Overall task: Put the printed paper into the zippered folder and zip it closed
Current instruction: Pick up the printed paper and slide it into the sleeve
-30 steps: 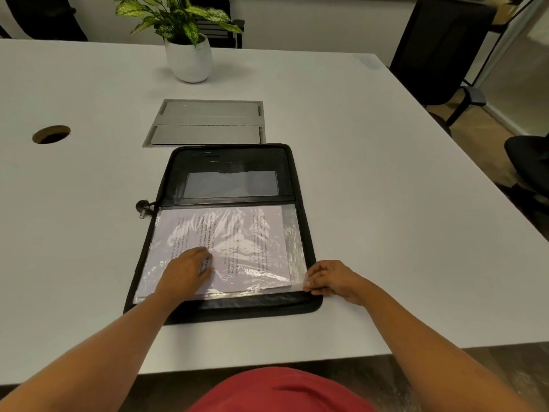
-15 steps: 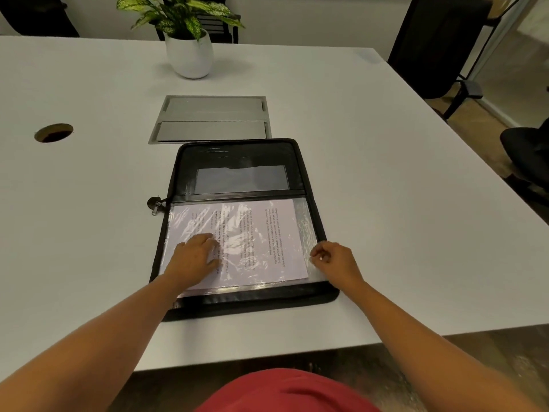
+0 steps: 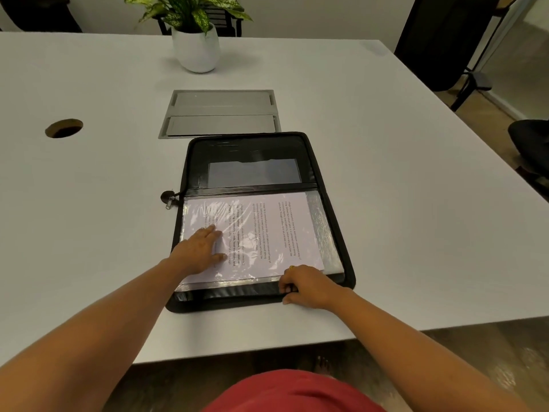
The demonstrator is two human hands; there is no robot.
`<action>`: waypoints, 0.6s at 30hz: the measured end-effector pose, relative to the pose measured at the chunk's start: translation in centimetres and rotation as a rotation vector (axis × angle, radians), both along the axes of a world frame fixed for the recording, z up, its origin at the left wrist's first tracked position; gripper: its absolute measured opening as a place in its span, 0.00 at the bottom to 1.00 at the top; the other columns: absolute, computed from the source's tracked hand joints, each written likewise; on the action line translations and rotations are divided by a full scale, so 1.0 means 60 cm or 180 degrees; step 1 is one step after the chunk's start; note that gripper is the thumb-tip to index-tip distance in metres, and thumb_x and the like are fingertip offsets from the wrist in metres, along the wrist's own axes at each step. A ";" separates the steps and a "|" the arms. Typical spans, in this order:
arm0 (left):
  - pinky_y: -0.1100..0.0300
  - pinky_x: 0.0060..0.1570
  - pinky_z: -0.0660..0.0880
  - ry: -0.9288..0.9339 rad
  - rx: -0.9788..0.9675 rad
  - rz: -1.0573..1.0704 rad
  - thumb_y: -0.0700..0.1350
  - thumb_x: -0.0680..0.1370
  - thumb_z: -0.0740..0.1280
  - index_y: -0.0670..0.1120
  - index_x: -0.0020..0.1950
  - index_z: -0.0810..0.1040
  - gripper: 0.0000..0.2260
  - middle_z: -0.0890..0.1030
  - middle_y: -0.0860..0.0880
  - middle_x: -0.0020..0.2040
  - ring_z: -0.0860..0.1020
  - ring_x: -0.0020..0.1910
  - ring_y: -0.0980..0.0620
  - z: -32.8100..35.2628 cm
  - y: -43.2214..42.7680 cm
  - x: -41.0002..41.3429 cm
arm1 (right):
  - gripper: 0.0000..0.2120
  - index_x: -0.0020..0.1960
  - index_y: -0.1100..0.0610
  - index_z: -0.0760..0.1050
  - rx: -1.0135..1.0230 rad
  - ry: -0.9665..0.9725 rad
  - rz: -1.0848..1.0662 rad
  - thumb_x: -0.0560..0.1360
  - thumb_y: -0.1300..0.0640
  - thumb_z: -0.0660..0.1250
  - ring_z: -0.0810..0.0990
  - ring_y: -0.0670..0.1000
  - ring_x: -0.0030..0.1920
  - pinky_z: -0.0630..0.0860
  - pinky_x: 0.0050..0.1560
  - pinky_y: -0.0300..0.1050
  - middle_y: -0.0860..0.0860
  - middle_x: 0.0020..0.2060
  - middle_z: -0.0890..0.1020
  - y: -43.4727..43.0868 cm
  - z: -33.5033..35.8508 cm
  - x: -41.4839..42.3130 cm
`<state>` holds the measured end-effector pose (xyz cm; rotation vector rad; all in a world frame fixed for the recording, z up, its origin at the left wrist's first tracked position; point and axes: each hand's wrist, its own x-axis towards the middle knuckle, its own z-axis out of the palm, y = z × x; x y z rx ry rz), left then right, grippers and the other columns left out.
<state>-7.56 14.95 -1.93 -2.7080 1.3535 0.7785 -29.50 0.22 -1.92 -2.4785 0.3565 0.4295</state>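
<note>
Printed paper (image 3: 267,230) lies face up on the near half of the open zippered folder (image 3: 249,148), under a wrinkled clear sleeve (image 3: 328,230), text running sideways. Left hand (image 3: 197,254) flat on the paper's left part, fingers straight and close together, pressing down. Right hand (image 3: 309,288) at the folder's near edge, fingers curled, pinching the black rim; cannot tell if the sleeve edge is also in the pinch. Ring (image 3: 292,267) on one right finger. Folder unzipped, spread flat on white table (image 3: 401,203), near its front edge. Zipper pull (image 3: 167,199) sticks out at the left end of the spine. Grey cable hatch (image 3: 221,114) just behind the folder's far edge. Round hole (image 3: 64,128) far left. Potted plant (image 3: 196,46) further back. Dark chair (image 3: 439,40) past the table's far right corner. Red garment (image 3: 297,391) at bottom.
</note>
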 end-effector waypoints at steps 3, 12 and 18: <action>0.49 0.72 0.58 0.0014 0.0032 0.0010 0.57 0.78 0.59 0.47 0.76 0.52 0.30 0.48 0.49 0.78 0.50 0.76 0.50 0.005 0.000 -0.002 | 0.11 0.53 0.60 0.79 0.0124 0.0092 -0.0062 0.72 0.57 0.70 0.72 0.48 0.43 0.69 0.47 0.39 0.53 0.43 0.77 -0.005 0.002 0.007; 0.49 0.71 0.61 -0.0163 0.0054 -0.0115 0.58 0.78 0.59 0.47 0.75 0.57 0.29 0.54 0.49 0.77 0.56 0.75 0.49 0.012 -0.015 0.001 | 0.10 0.52 0.58 0.79 -0.0203 0.0427 0.0067 0.72 0.56 0.69 0.73 0.48 0.43 0.68 0.46 0.38 0.52 0.45 0.78 -0.075 0.018 -0.015; 0.45 0.71 0.59 -0.0331 0.0034 -0.0075 0.58 0.78 0.59 0.48 0.75 0.57 0.29 0.55 0.49 0.77 0.56 0.75 0.47 0.017 -0.048 -0.011 | 0.08 0.52 0.62 0.77 -0.1568 0.0320 -0.0557 0.77 0.64 0.60 0.76 0.54 0.50 0.70 0.45 0.43 0.57 0.52 0.78 -0.179 0.014 -0.055</action>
